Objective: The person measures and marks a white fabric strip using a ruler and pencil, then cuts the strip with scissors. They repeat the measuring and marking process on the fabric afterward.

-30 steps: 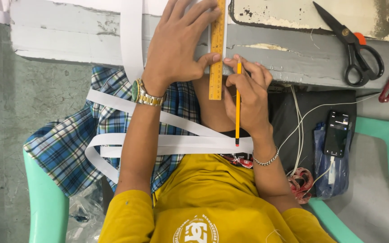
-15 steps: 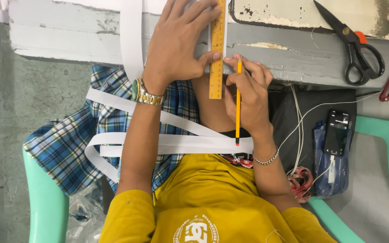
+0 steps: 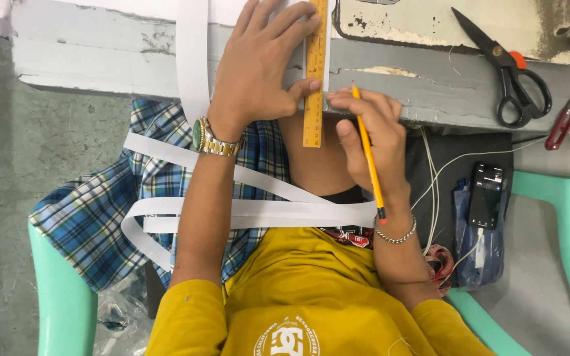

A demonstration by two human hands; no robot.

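My left hand (image 3: 262, 62) lies flat on a yellow ruler (image 3: 315, 86), pressing it down along the edge of a worn grey table (image 3: 100, 53); the thumb touches the ruler's left side. A gold wristwatch sits on that wrist. My right hand (image 3: 371, 135) grips a yellow pencil (image 3: 367, 155), its tip up beside the ruler's right edge at the table edge. A long white strip (image 3: 192, 59) runs off the table and loops over my lap (image 3: 252, 214).
Black scissors with an orange pivot (image 3: 506, 69) and small red snips (image 3: 564, 122) lie on the table at right. A phone with a cable (image 3: 487, 194) rests on a dark bag. Blue plaid cloth (image 3: 94, 217) covers my lap; mint-green chairs (image 3: 61, 303) flank me.
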